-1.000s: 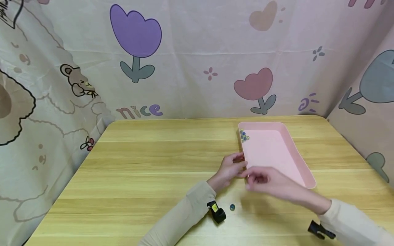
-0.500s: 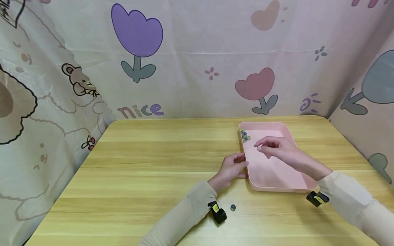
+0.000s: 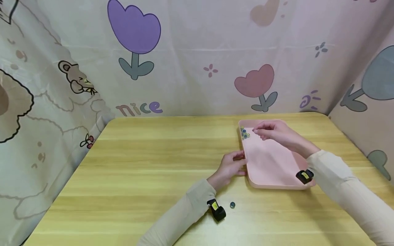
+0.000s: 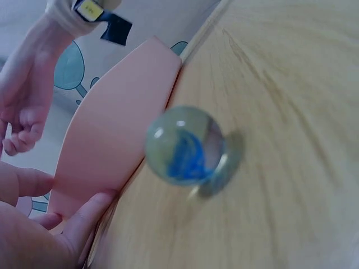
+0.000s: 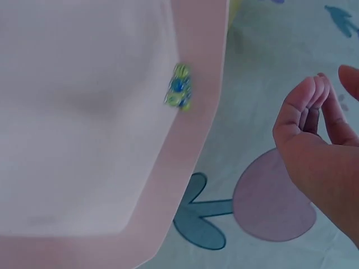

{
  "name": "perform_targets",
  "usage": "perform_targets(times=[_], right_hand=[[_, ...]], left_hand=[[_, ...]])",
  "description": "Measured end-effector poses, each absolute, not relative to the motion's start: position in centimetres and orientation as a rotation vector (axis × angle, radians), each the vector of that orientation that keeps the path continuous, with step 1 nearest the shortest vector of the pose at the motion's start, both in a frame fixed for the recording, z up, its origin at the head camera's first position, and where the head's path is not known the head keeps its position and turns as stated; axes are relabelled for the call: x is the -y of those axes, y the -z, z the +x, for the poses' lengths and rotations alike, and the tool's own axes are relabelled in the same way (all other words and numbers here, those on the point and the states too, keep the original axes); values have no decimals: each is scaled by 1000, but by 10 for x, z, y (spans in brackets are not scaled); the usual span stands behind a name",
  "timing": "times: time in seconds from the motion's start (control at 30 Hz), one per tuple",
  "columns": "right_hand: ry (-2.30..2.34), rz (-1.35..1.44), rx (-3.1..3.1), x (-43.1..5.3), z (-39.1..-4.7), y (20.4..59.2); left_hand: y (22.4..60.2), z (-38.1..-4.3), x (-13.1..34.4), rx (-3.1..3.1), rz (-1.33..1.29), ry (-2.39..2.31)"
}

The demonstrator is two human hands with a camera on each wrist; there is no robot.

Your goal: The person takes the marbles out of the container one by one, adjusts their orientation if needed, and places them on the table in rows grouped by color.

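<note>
My left hand holds the left wall of a shallow pink tray, thumb at the rim and a finger low by the tabletop. Over the tray's far part is my right hand, fingers curled in, thumb and fingertips close together; I cannot tell if something small is between them. Just left of those fingertips, several clear, yellow and blue marbles lie against the tray's left wall. One glass marble sits on the wood beside my left wrist; the left wrist view shows a blue swirl inside this marble.
The pale wood table ends at a printed cloth hung along its back and sides. Black wrist cameras sit on both forearms, the left camera near the lone marble and the right camera over the tray's right part.
My right hand has moved from beside my left hand, over the tray, to the marbles at its far left. The left hand, the tray and the lone marble stay put.
</note>
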State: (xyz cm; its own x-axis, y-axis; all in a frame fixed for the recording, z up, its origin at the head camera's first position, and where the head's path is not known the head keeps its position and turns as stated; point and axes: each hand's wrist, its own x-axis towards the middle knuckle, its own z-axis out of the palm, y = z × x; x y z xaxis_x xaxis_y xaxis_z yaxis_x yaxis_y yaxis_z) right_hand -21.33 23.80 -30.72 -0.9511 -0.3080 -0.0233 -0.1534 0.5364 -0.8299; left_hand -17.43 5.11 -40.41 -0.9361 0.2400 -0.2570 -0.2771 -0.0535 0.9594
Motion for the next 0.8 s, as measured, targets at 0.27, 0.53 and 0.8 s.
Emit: perform_targets(times=[0.27, 0.53, 0.8], right_hand=[[1339, -371, -2587, -244, -238, 313], [1315, -301, -2591, -246, -263, 330], [1309, -300, -2513, -245, -273, 354]], left_hand=[[403, -176, -52, -1881, -38, -2038], [402, -176, -50, -1883, -30, -2042], [403, -176, -50, -1884, -9, -2050]])
